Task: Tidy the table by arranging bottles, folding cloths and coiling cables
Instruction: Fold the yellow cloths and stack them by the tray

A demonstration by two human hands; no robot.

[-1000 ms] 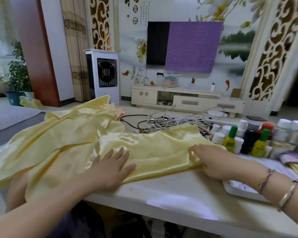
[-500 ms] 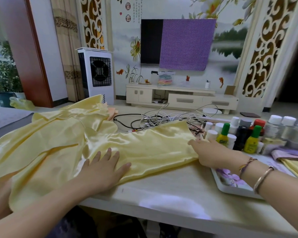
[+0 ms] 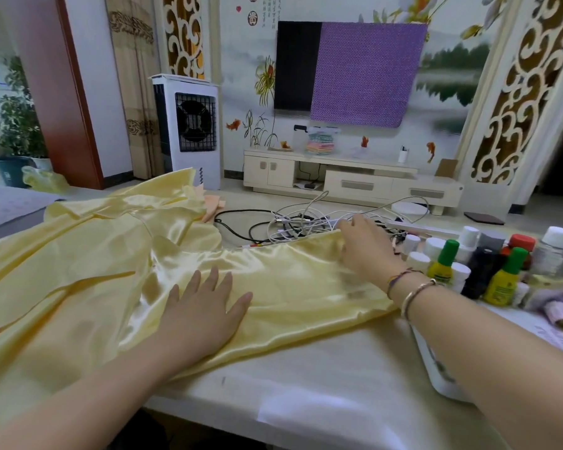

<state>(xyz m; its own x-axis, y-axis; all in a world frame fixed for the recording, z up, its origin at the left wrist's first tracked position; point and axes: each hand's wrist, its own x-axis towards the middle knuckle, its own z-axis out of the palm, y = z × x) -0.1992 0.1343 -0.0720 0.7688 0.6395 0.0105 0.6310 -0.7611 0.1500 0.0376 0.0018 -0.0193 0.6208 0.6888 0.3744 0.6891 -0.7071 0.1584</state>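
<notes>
Cloth: big, yellow, shiny; spread on the table, long way left to right
Left hand: flat on the cloth's near part, fingers straight
Right hand: nearer the far right corner; grip unclear
Cables: tangled just behind

Red character "貴" on the wall

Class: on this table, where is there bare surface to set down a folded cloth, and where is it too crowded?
Bare tabletop lies along the near edge, between the yellow cloth and the white tray. The far side is crowded with tangled cables; the right is packed with bottles.
</notes>
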